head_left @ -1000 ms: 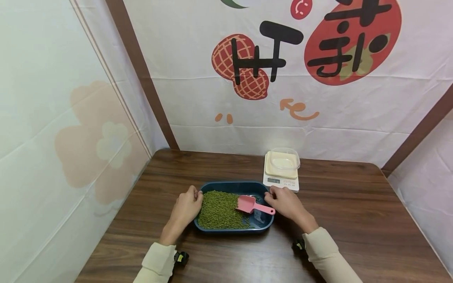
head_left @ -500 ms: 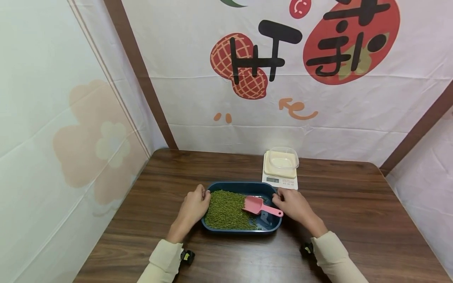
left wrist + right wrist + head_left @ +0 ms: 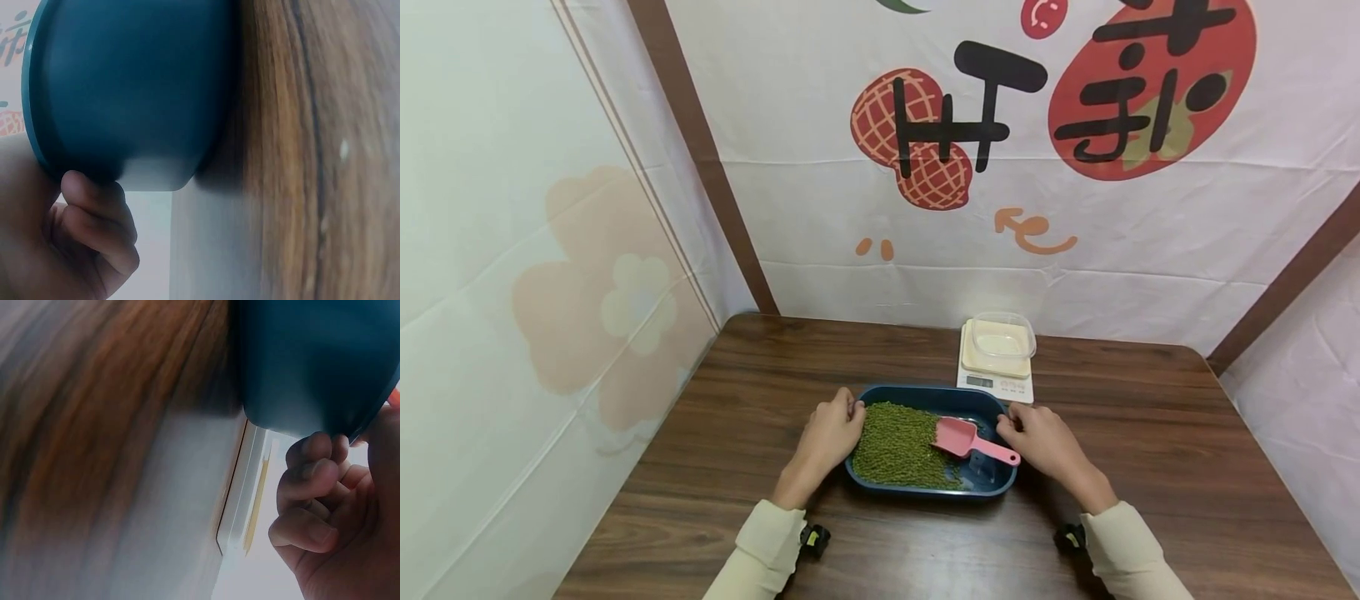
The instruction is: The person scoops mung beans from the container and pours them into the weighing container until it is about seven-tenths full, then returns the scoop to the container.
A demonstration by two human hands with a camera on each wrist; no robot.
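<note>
A dark blue tray (image 3: 925, 493) holds a layer of small green beans (image 3: 898, 446), heaped toward its left side. On the beans' right edge lies a pink scoop (image 3: 957, 437), its handle reaching over the tray's right rim. My left hand (image 3: 833, 429) grips the left end of the tray by its rim, and my right hand (image 3: 1041, 437) grips the right end. In the left wrist view curled fingers (image 3: 100, 219) show under the tray's rim. Fingers (image 3: 312, 465) of the right hand bend beneath the rim in the right wrist view.
Behind the tray, a white kitchen scale (image 3: 996, 387) stands near the table's back edge with a clear plastic container (image 3: 1003, 336) on it. The brown wooden table (image 3: 1150, 450) meets a printed white cloth backdrop (image 3: 820, 200) at the back and left.
Both hands have moved the tray to the right across the table, with the beans and pink scoop in it. The scale and container have stayed in place.
</note>
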